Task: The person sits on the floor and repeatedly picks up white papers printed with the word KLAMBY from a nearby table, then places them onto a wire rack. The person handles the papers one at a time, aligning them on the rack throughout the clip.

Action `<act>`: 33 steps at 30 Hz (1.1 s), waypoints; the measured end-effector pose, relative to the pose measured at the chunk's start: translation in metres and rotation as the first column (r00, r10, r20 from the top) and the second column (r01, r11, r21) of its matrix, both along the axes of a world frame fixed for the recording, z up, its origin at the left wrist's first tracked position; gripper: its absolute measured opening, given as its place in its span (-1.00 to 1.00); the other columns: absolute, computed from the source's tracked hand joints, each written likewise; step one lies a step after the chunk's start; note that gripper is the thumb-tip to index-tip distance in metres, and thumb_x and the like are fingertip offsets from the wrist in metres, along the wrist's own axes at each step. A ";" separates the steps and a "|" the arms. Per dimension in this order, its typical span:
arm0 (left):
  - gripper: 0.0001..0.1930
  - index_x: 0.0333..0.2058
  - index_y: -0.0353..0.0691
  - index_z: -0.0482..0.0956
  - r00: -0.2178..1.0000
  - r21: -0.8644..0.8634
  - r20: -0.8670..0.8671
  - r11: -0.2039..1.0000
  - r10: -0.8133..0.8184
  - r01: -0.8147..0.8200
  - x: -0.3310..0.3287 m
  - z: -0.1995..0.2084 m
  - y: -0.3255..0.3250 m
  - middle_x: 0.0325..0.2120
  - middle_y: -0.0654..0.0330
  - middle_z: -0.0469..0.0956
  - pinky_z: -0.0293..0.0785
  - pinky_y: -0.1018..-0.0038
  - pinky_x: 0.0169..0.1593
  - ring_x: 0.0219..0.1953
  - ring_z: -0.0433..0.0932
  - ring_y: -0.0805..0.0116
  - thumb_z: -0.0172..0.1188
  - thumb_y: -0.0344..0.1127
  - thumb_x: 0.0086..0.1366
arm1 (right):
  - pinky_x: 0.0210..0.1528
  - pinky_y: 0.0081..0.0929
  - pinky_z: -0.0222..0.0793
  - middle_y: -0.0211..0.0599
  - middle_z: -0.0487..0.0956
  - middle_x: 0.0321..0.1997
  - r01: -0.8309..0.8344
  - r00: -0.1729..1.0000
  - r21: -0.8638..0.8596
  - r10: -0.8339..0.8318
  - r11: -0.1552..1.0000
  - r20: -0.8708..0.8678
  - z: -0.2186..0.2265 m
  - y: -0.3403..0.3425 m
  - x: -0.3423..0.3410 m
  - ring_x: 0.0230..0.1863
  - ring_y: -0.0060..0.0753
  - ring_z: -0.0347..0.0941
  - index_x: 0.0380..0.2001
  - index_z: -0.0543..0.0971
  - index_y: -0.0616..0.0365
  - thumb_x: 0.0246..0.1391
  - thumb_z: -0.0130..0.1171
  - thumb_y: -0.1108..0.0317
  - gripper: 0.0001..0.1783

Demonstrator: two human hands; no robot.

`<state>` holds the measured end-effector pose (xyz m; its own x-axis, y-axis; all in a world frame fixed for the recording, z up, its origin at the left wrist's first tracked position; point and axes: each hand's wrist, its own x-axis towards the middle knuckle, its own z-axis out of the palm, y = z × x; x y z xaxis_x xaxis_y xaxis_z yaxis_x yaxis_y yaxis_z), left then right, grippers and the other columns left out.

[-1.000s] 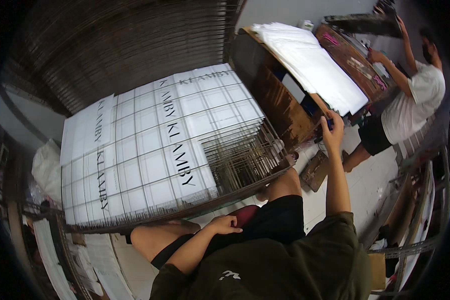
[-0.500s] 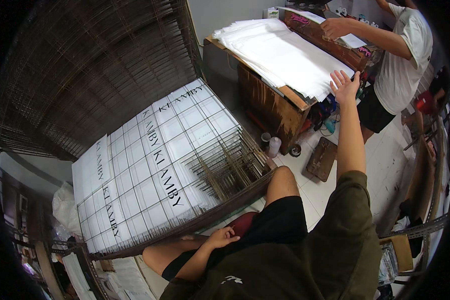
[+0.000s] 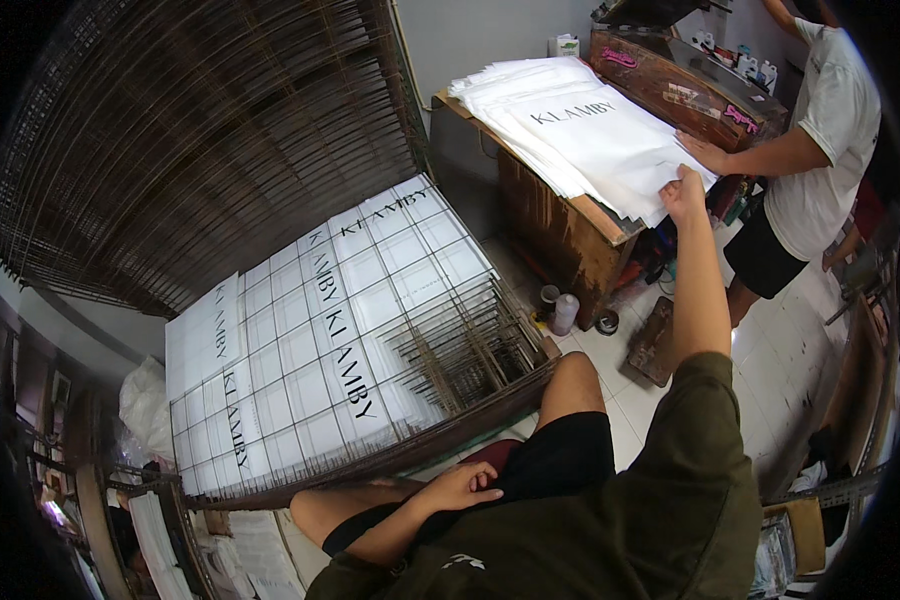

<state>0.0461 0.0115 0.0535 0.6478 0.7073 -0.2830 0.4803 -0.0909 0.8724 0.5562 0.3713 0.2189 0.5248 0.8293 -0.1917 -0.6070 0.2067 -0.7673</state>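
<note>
My right hand (image 3: 683, 195) reaches out to the stack and pinches the near corner of a white printed sheet (image 3: 610, 140), which carries a line of black lettering. This sheet lies on top of a stack of white sheets (image 3: 485, 85) on a wooden table (image 3: 545, 200). A co-worker's hand (image 3: 705, 152) rests on the same sheet's right edge. My left hand (image 3: 460, 487) lies on my lap against the dark shorts, fingers loosely stretched, holding nothing.
At left stands a wire drying rack (image 3: 450, 350) layered with printed white sheets (image 3: 300, 330); its raised grids (image 3: 220, 130) fill the upper left. A co-worker (image 3: 830, 130) stands at far right. Bottles (image 3: 564, 313) and a wooden stool (image 3: 652, 340) are on the floor.
The co-worker has laid the lettered sheet onto the stack and lowered a hand to it. My right hand, open before, has closed on its corner. My left hand stays on my lap.
</note>
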 end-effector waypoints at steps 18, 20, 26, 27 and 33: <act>-0.73 -0.22 -0.36 0.50 0.288 -0.270 0.765 0.693 0.576 -0.669 0.151 0.209 0.222 -0.38 0.24 0.52 0.36 0.54 -0.28 -0.33 0.43 0.53 0.01 -0.24 0.31 | -0.14 -0.36 0.39 -0.17 0.52 -0.12 -0.052 0.879 0.392 -0.144 0.919 0.455 -0.015 -0.177 -0.279 -0.09 -0.30 0.45 0.01 0.37 0.31 0.21 -0.09 0.13 -0.53; -0.72 -0.19 -0.36 0.49 0.258 -0.195 0.823 0.678 0.506 -0.708 0.117 0.226 0.218 -0.28 0.18 0.55 0.35 0.50 -0.12 -0.23 0.47 0.45 0.01 -0.24 0.30 | -0.04 -0.26 0.34 -0.09 0.52 -0.07 -0.334 0.876 0.476 0.081 0.814 0.476 -0.049 -0.172 -0.288 -0.04 -0.21 0.44 0.09 0.31 0.33 0.21 -0.18 0.04 -0.42; -0.58 -0.08 -0.35 0.38 0.182 -0.315 0.828 0.710 0.530 -0.630 -0.007 0.284 0.167 -0.19 0.10 0.50 0.41 0.36 -0.06 -0.12 0.49 0.28 -0.02 -0.11 0.25 | 0.25 -0.15 0.13 0.00 0.25 0.24 -0.510 0.768 0.506 0.633 0.695 -0.096 -0.065 -0.150 -0.289 0.21 0.00 0.23 0.20 0.19 0.28 0.16 -0.28 -0.23 -0.19; -0.59 -0.08 -0.36 0.38 0.185 -0.335 0.804 0.689 0.564 -0.643 -0.028 0.290 0.155 -0.18 0.08 0.50 0.41 0.34 -0.04 -0.11 0.49 0.27 -0.04 -0.12 0.26 | 0.25 -0.15 0.12 0.00 0.25 0.24 -0.550 0.700 0.525 0.701 0.650 -0.134 -0.062 -0.148 -0.290 0.21 0.00 0.22 0.20 0.18 0.28 0.15 -0.26 -0.23 -0.18; -0.59 -0.06 -0.41 0.37 0.141 -0.379 0.736 0.575 0.662 -0.725 -0.126 0.297 0.076 -0.15 0.02 0.49 0.38 0.34 0.03 -0.10 0.50 0.23 -0.09 -0.17 0.29 | 0.18 -0.17 0.23 0.02 0.38 0.13 -0.788 0.360 0.427 0.895 0.444 -0.264 -0.062 -0.135 -0.317 0.10 -0.02 0.36 0.14 0.26 0.34 0.09 -0.05 0.05 -0.33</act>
